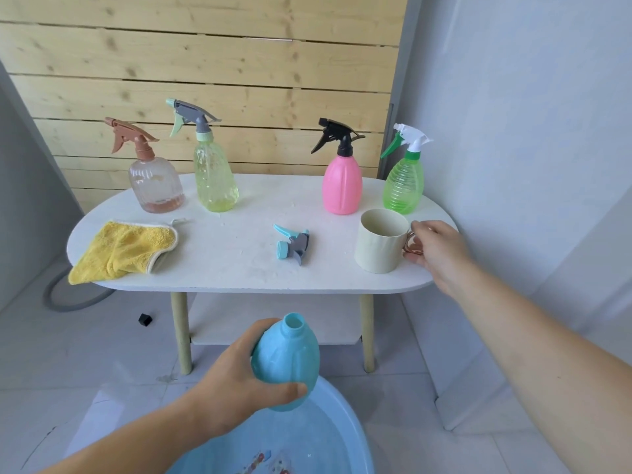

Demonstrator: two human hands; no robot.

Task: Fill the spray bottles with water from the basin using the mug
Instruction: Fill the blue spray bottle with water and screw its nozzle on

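Blue spray bottle [285, 364], neck open and trigger off, is held tilted above the far rim of the blue basin [342, 425] at 6 o'clock in the head view. The left grip [236, 388] wraps the bottle's body, thumb across the front, fingers behind. At 3 o'clock the right grip [436, 249] closes on the copper-coloured handle of the cream mug [379, 242], which stands upright near the right end of the white table [222, 261]. Whether the mug holds any water cannot be told.

A blue-and-grey trigger head [292, 244] lies on its side mid-table, to 9 o'clock of the mug. Four capped bottles line the far edge. A clear bottle [157, 186] and a yellow-green bottle [215, 179] stand toward 10 and 11 o'clock. A pink bottle [342, 186] and a green bottle [403, 186] stand toward 1 and 2 o'clock, the green one just behind the mug. A yellow cloth [126, 249] hangs over the table's near edge at 9 o'clock.

The step in hand appears to be fetching the mug to scoop from the basin. Done well, the mug would lift clear of the green bottle and be dipped only part full. It would then be poured in a thin, slow stream into the narrow neck. Keeping the bottle upright over the basin would let spills fall back into the water.
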